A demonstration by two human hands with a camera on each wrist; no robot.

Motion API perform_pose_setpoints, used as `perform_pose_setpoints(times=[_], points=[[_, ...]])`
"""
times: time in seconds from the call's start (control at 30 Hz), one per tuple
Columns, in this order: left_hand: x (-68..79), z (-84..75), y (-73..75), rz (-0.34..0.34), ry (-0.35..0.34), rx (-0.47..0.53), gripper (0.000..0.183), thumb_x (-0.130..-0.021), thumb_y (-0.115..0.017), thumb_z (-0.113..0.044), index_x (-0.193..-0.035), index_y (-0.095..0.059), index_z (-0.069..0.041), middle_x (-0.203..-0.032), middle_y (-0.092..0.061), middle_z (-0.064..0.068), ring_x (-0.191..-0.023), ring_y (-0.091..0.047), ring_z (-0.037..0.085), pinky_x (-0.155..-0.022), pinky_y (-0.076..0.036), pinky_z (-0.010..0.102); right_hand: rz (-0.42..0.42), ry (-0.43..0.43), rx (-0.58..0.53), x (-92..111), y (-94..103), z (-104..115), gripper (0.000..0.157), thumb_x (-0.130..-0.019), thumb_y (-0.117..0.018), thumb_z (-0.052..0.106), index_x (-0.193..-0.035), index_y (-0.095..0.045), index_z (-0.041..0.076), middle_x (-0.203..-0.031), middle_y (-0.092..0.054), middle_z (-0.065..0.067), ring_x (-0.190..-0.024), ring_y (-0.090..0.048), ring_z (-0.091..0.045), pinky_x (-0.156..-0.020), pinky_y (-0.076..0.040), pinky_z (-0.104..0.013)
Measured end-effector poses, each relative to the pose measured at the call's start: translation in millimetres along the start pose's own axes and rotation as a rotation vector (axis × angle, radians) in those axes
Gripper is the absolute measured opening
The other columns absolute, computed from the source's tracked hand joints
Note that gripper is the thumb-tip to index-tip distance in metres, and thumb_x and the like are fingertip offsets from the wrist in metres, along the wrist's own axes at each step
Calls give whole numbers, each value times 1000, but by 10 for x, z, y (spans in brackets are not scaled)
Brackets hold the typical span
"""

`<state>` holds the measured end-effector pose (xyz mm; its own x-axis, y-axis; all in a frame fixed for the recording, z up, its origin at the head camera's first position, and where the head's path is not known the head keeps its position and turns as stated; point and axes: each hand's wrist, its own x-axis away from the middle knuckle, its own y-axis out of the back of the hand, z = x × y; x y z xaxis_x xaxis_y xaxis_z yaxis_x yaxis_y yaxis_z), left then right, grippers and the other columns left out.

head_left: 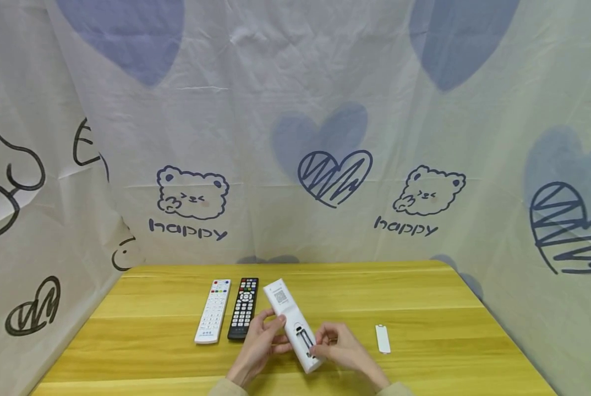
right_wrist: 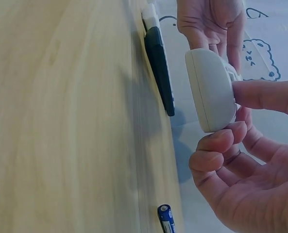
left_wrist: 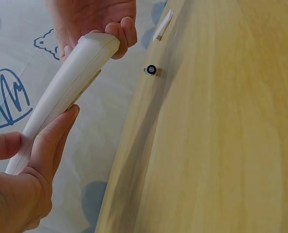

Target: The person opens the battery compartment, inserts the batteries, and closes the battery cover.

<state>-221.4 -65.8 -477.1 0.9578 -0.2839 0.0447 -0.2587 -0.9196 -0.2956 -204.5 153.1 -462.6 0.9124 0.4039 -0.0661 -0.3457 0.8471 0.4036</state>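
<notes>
A white remote control (head_left: 291,324) is held back side up above the table, tilted, with its battery compartment (head_left: 304,339) uncovered. My left hand (head_left: 261,344) grips its left side near the middle, thumb and fingers on opposite sides in the left wrist view. At the near end, my right hand (head_left: 344,345) has a digit pressed at the compartment, while other curled fingers touch the remote's edge in the right wrist view. How far the compartment is filled is unclear. A blue battery (right_wrist: 166,218) lies on the table below my right hand.
A white remote (head_left: 213,312) and a black remote (head_left: 244,308) lie button side up left of my hands. A small white battery cover (head_left: 383,338) lies to the right on the wooden table (head_left: 439,297). Printed cloth (head_left: 285,231) hangs behind the table.
</notes>
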Motion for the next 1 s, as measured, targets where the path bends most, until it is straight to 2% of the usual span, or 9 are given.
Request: perform_pose_setpoints(times=[0.2, 0.3, 0.5, 0.6, 0.73, 0.83, 1.0], points=[[7, -3, 0, -16, -1, 1, 54, -106, -47, -13, -145, -22, 14, -115, -71, 21, -80, -75, 15, -77, -65, 32, 27, 50, -18, 2, 53, -58, 22, -87, -72, 12, -90, -60, -7, -79, -58, 0, -67, -50, 0, -60, -43, -15], [7, -5, 3, -29, -7, 11, 54, -106, -48, -13, -145, -23, 15, -116, -71, 22, -79, -76, 15, -76, -65, 32, -18, 44, 17, 3, 109, -99, 22, -92, -70, 18, -92, -64, -3, -81, -61, -2, -67, -50, 0, -59, -44, -16], [9, 0, 20, -46, -5, 2, 53, -106, -48, -14, -144, -24, 15, -114, -72, 21, -78, -75, 15, -76, -65, 32, -196, -81, 144, 1, 191, -159, 23, -92, -72, 21, -100, -67, 0, -72, -57, -1, -58, -48, -3, -49, -39, -16], [12, 3, 19, -42, -3, 2, 54, -106, -48, -14, -144, -24, 14, -112, -73, 17, -79, -75, 15, -77, -65, 32, -265, -142, 236, 4, 213, -187, 32, -87, -76, 17, -111, -64, -1, -71, -53, 0, -57, -46, -8, -47, -34, -17], [21, 6, 14, -42, -2, 4, 55, -106, -48, -14, -145, -23, 14, -113, -72, 18, -81, -76, 17, -77, -65, 33, -286, -212, 376, 6, 232, -218, 54, -80, -83, 18, -123, -59, -3, -73, -52, -2, -61, -45, -13, -50, -33, -20], [27, 11, 12, -41, 2, 2, 55, -106, -48, -14, -146, -22, 14, -115, -71, 19, -82, -76, 17, -77, -65, 33, -278, -261, 446, 6, 238, -239, 65, -77, -86, 22, -127, -55, -5, -78, -55, -5, -68, -48, -17, -56, -39, -25], [28, 21, 20, -40, 6, 4, 55, -106, -48, -15, -146, -22, 13, -113, -72, 17, -81, -75, 16, -77, -65, 32, -260, -295, 492, -12, 235, -278, 68, -76, -87, 25, -126, -55, -7, -85, -60, -8, -78, -54, -20, -66, -50, -34]])
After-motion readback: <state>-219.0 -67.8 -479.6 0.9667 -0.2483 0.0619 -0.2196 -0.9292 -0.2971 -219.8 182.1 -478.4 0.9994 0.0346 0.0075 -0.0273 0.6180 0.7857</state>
